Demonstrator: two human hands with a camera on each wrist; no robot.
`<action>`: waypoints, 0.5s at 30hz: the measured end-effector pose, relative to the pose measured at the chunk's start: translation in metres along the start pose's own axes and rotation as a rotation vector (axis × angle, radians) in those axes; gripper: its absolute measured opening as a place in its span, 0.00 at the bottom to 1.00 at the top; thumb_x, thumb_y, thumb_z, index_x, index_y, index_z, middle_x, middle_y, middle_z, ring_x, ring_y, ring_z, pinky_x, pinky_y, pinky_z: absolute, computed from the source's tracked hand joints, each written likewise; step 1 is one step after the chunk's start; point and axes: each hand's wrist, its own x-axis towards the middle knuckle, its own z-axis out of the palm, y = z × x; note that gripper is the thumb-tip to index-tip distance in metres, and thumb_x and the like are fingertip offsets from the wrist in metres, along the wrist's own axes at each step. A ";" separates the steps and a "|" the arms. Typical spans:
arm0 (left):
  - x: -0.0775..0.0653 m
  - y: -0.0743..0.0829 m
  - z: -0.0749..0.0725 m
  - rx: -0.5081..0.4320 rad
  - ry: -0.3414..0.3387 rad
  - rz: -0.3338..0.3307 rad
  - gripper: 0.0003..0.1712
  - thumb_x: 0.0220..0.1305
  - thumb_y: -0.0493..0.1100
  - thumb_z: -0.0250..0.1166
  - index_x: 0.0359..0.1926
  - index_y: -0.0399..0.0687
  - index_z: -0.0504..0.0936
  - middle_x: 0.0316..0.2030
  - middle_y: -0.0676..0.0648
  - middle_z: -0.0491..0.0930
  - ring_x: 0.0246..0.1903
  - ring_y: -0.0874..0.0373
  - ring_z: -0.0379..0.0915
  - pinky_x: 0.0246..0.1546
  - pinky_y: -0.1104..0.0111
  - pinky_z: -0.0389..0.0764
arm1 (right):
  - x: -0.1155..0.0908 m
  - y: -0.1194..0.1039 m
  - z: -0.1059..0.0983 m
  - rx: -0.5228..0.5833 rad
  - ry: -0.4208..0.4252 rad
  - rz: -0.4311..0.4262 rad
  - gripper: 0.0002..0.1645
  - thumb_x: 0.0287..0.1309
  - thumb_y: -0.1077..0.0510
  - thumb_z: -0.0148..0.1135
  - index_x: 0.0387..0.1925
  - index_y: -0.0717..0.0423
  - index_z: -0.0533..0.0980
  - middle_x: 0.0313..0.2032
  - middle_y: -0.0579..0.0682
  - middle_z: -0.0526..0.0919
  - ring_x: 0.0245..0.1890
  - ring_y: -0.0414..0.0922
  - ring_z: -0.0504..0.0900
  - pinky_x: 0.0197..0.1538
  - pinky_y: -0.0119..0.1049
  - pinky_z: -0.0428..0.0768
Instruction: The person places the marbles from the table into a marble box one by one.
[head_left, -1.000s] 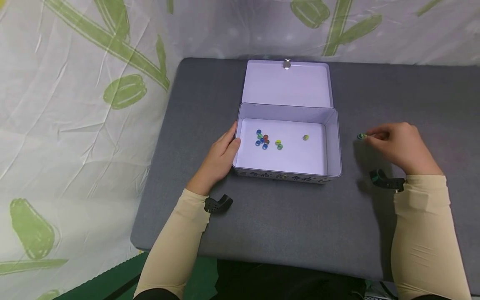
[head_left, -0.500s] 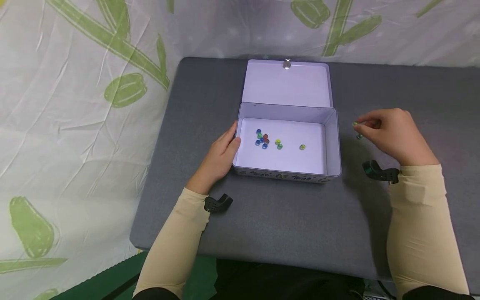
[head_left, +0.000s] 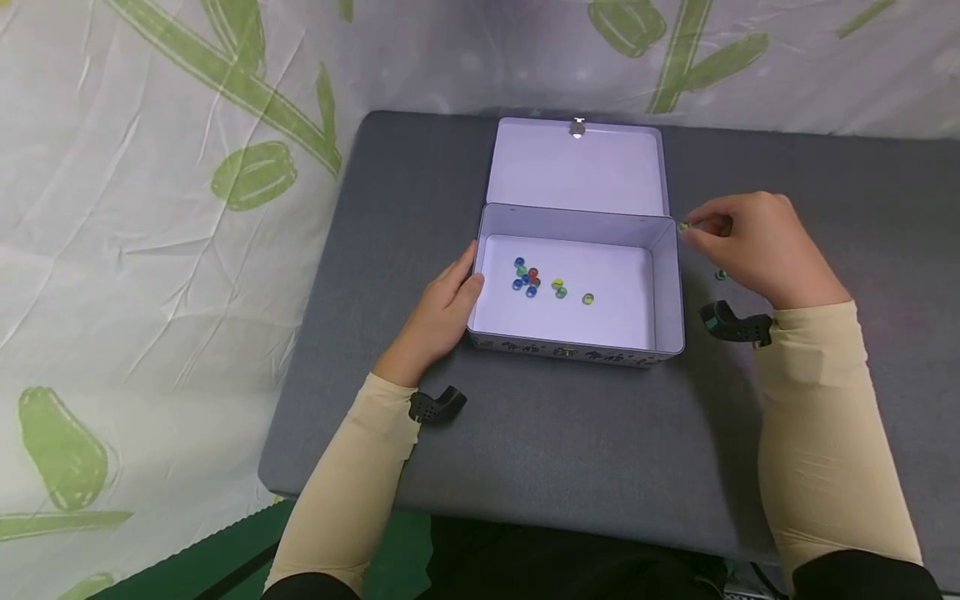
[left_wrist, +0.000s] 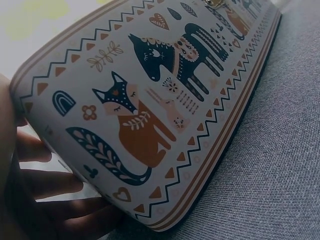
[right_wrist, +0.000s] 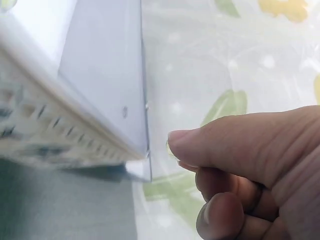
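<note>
A white metal box (head_left: 651, 292) lies with its lid (head_left: 577, 165) folded back, and several glass marbles (head_left: 525, 280) in blue, green, red and yellow are on its floor. My left hand (head_left: 438, 312) holds the box's left side, thumb at the rim and fingers along the outer wall. In the left wrist view, that box's front (left_wrist: 145, 105) carries a printed fox and horse. My right hand (head_left: 757, 246) pinches a yellow-green marble (head_left: 684, 226) between thumb and index finger, close beside the box's back right corner. A second green marble (head_left: 721, 274) sits on the table below this hand.
The grey table (head_left: 570, 450) ends at a white curtain (head_left: 465, 58) with green leaf patterns behind and to the left. A metal clasp (head_left: 577, 128) sticks out from the lid's far edge. Black wrist cameras (head_left: 437, 405) jut inward from both sleeves.
My right hand has lifted a yellow-green marble off the table and moved left and away toward the box. Inside, one loose yellow-green marble has rolled left toward the others. My left hand stays put.
</note>
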 end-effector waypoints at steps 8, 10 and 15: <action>0.001 -0.003 0.000 0.004 0.016 0.027 0.35 0.84 0.50 0.44 0.83 0.41 0.54 0.81 0.41 0.56 0.81 0.52 0.50 0.81 0.57 0.53 | 0.014 -0.018 0.005 0.013 -0.034 -0.004 0.16 0.71 0.56 0.65 0.50 0.64 0.87 0.37 0.59 0.88 0.31 0.48 0.76 0.28 0.31 0.69; 0.001 -0.003 0.000 0.004 0.016 0.029 0.35 0.84 0.50 0.45 0.83 0.42 0.54 0.81 0.41 0.57 0.81 0.52 0.50 0.81 0.58 0.53 | 0.015 -0.023 0.006 0.023 -0.043 -0.008 0.16 0.70 0.56 0.65 0.50 0.64 0.87 0.37 0.59 0.88 0.32 0.48 0.76 0.29 0.30 0.70; 0.002 -0.002 0.000 -0.004 0.010 0.031 0.35 0.84 0.50 0.45 0.83 0.42 0.53 0.81 0.42 0.56 0.81 0.52 0.50 0.81 0.58 0.53 | 0.018 -0.034 0.012 0.023 -0.046 -0.055 0.14 0.70 0.58 0.64 0.48 0.63 0.88 0.33 0.56 0.87 0.32 0.48 0.77 0.32 0.28 0.70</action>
